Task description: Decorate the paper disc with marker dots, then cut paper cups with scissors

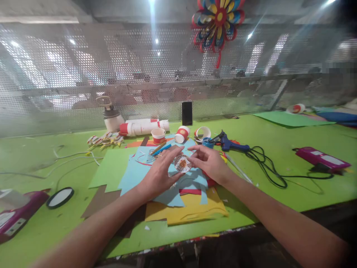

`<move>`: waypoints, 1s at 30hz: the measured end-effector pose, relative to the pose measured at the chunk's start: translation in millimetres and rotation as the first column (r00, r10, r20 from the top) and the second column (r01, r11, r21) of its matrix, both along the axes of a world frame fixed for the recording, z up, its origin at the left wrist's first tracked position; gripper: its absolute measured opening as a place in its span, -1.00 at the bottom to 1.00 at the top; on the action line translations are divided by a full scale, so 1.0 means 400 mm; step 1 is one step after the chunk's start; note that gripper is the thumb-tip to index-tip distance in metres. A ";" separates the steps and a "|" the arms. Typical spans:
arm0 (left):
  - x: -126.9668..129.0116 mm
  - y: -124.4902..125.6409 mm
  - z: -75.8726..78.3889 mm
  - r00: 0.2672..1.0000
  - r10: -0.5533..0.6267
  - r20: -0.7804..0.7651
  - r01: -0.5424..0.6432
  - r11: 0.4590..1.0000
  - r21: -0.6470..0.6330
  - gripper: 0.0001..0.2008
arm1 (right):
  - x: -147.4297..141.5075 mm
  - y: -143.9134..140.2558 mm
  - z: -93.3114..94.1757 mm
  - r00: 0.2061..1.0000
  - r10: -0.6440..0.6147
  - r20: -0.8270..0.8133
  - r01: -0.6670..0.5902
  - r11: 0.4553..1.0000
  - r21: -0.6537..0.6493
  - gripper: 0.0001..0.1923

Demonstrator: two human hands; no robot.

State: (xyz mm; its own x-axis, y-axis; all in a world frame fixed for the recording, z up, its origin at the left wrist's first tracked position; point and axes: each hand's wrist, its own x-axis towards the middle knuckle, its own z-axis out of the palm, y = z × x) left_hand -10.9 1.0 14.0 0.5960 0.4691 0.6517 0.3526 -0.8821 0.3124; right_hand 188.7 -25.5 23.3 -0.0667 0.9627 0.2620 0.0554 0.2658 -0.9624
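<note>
Both forearms reach in from the near edge of the green tabletop (279, 149). Left hand (158, 173) and right hand (208, 162) meet over a small round paper disc (182, 163), fingertips pinching its opposite rims, apparently to keep it level above the blue paper sheet (134, 175) and the yellow sheet (189, 212) beneath. Paper cups (158, 135) stand beyond. Blue glue gun (231, 143) lies just right of the hands, its black cord (267, 167) trailing away.
</note>
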 end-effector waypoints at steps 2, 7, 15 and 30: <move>0.000 -0.003 0.004 1.000 -0.014 0.005 0.014 1.000 -0.001 -0.27 | -0.001 -0.004 0.002 1.000 0.003 0.009 -0.003 1.000 0.005 -0.68; -0.001 -0.002 0.003 0.999 -0.017 0.051 0.022 0.996 -0.086 -0.24 | -0.003 -0.012 0.004 1.000 -0.009 0.007 0.009 1.000 0.002 -0.68; 0.006 -0.005 -0.011 0.985 0.021 0.170 0.005 0.989 -0.149 -0.22 | -0.014 -0.019 -0.006 0.998 -0.053 -0.036 0.052 0.998 -0.033 -0.67; 0.005 0.000 -0.019 0.975 0.041 0.217 -0.038 0.999 -0.018 -0.26 | -0.020 -0.030 -0.004 0.996 -0.042 -0.082 0.039 0.998 -0.044 -0.70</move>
